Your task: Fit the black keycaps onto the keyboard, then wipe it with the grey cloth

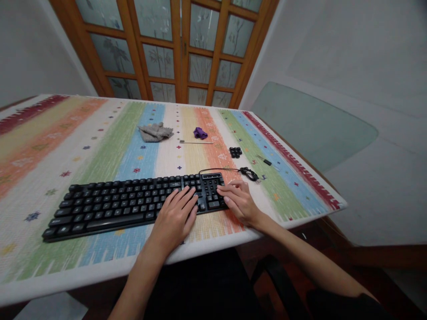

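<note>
Black keyboard [133, 202] lies on a striped cloth [100, 133] as the left hand [175, 218] and right hand [238, 200] rest flat and unclenched on its right end.

A home room is showing here: wooden glass-paned doors [180, 49] standing at top centre, a striped woven tablecloth [100, 133] covering the table.

No readable text, brand or number anywhere, pale legends on the black keyboard [133, 204] keys too small and blurred to make out, striped cloth on the desk [50, 146] carrying only small star and cross motifs, no lettering
</note>
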A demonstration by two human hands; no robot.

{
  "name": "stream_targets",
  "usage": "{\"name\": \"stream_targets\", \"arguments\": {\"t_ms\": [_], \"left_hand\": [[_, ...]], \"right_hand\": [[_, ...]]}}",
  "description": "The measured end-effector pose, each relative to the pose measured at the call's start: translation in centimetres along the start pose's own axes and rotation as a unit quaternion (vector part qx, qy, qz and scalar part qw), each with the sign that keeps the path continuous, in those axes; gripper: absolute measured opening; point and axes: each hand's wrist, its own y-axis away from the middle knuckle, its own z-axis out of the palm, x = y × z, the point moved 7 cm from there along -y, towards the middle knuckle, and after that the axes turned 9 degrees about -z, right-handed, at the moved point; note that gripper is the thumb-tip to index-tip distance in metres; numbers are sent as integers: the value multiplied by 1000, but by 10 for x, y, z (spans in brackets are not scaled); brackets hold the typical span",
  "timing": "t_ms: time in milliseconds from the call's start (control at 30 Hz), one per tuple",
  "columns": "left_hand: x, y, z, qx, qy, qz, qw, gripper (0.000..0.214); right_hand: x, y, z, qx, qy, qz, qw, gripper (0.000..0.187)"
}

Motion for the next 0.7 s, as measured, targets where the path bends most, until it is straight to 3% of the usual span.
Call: {"name": "stream_targets", "arguments": {"t_ms": [233, 367, 500, 600, 700], "left_hand": [[0, 0, 1, -1, 4, -2, 1000, 32], [-1, 1, 1, 2, 3, -3, 1000, 31], [-1, 1, 2, -7, -1, 1, 1000, 32], [0, 1, 2, -8, -2, 1, 1000, 32], [-1, 2, 2, -8, 1, -1, 1000, 31]], "right_hand": [[-4, 0, -1, 6, -9, 1, 1000, 33], [3, -1, -19, 85, -19, 43, 995, 36], [28, -5, -45, 158, 5, 110, 981, 31], [53, -15, -60, 153, 56, 115, 980, 25], [89, -27, -66, 107, 104, 113, 982, 25]]}}
